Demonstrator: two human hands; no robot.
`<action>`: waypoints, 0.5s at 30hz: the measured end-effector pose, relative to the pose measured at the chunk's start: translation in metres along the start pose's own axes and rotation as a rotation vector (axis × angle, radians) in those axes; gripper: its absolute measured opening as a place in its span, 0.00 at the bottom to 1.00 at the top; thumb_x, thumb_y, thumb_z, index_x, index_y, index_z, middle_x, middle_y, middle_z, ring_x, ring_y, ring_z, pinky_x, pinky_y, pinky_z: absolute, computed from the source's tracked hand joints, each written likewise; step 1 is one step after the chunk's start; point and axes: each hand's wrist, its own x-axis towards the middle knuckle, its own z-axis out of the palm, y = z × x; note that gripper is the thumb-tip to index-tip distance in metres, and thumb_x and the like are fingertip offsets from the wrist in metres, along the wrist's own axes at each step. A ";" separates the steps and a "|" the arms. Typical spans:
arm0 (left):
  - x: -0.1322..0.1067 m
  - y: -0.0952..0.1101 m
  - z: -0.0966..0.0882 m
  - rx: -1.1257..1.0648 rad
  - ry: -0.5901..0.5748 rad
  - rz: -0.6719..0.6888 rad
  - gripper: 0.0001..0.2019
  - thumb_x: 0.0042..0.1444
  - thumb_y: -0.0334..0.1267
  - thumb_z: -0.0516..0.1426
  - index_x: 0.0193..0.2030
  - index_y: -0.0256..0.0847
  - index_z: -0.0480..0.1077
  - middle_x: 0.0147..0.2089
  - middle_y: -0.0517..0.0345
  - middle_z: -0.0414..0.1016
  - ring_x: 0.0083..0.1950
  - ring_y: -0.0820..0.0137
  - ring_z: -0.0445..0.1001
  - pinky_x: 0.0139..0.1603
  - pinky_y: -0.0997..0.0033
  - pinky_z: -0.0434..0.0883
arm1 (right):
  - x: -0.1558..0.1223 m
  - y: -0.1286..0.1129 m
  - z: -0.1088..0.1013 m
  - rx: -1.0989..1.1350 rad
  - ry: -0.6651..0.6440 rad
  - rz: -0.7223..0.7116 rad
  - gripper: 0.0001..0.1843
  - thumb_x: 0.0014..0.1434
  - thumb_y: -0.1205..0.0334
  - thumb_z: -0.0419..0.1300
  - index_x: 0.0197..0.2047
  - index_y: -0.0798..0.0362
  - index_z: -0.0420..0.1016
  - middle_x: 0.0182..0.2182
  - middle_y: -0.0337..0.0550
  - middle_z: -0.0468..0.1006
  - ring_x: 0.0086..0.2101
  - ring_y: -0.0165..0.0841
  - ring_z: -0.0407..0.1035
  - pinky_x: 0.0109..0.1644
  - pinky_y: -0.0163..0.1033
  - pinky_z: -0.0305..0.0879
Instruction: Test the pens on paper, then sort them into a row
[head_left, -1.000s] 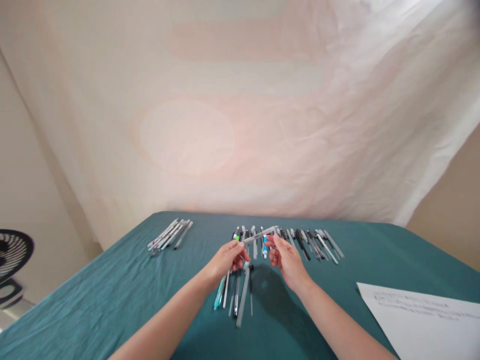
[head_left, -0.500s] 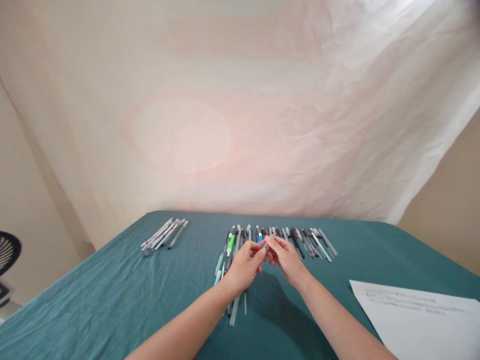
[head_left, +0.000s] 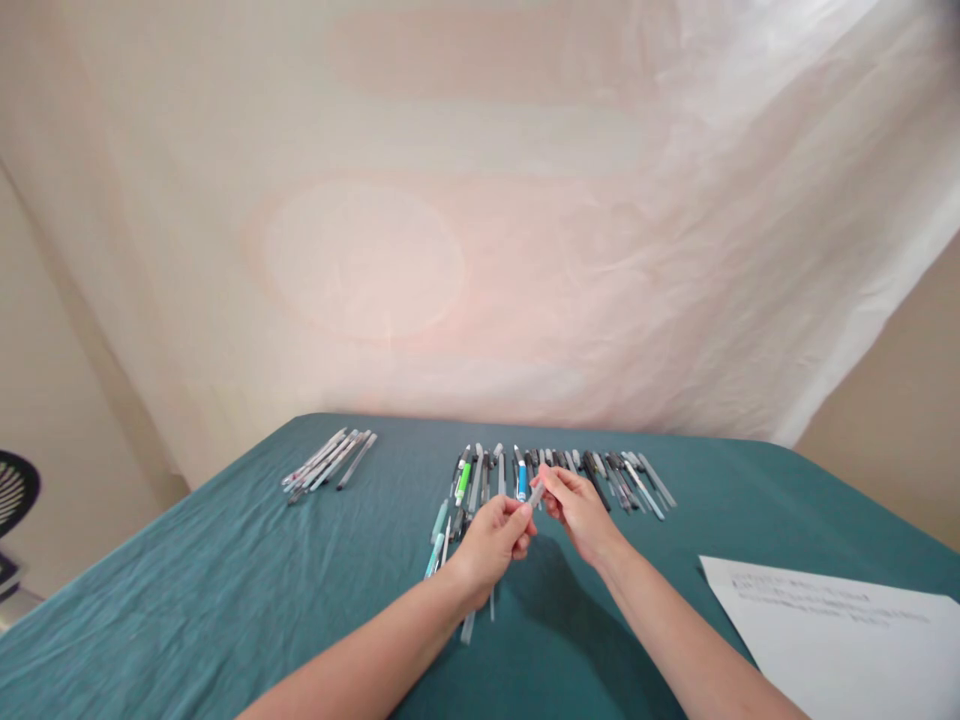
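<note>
Both hands meet just above the middle of the teal tablecloth (head_left: 225,590), working one pen between them. The left hand (head_left: 491,545) has its fingertips closed on the near end of a clear-barrelled pen (head_left: 535,494), and the right hand (head_left: 579,508) pinches the far end of it, so the pen sits in the air between the two pinches, just over the long row of pens (head_left: 592,472) laid side by side. Below the left wrist lies a looser cluster of pens (head_left: 465,520), some pointing toward the person. A separate small bundle of pens (head_left: 330,462) sits well apart to the left, and a printed sheet of paper (head_left: 847,640) lies at the near right corner.

I'd judge the pen is being capped or uncapped, or checked, end against end. The next move calls for a straight pull or push along the barrel, with both pinches firm so it doesn't slip.
</note>
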 end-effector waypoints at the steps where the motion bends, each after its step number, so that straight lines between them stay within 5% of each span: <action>1: 0.000 0.000 0.000 -0.020 -0.007 -0.010 0.13 0.48 0.45 0.57 0.30 0.37 0.59 0.23 0.65 0.62 0.19 0.82 0.55 0.19 0.79 0.49 | 0.000 0.000 0.000 0.005 -0.001 0.006 0.20 0.46 0.44 0.58 0.26 0.55 0.73 0.14 0.32 0.60 0.17 0.24 0.50 0.21 0.31 0.44; 15: 0.000 0.003 -0.002 -0.439 -0.111 -0.232 0.07 0.52 0.35 0.56 0.29 0.34 0.62 0.25 0.62 0.62 0.18 0.87 0.54 0.16 0.86 0.50 | 0.002 0.003 -0.003 0.135 -0.007 0.084 0.21 0.46 0.46 0.60 0.32 0.56 0.77 0.18 0.37 0.67 0.18 0.23 0.53 0.21 0.31 0.48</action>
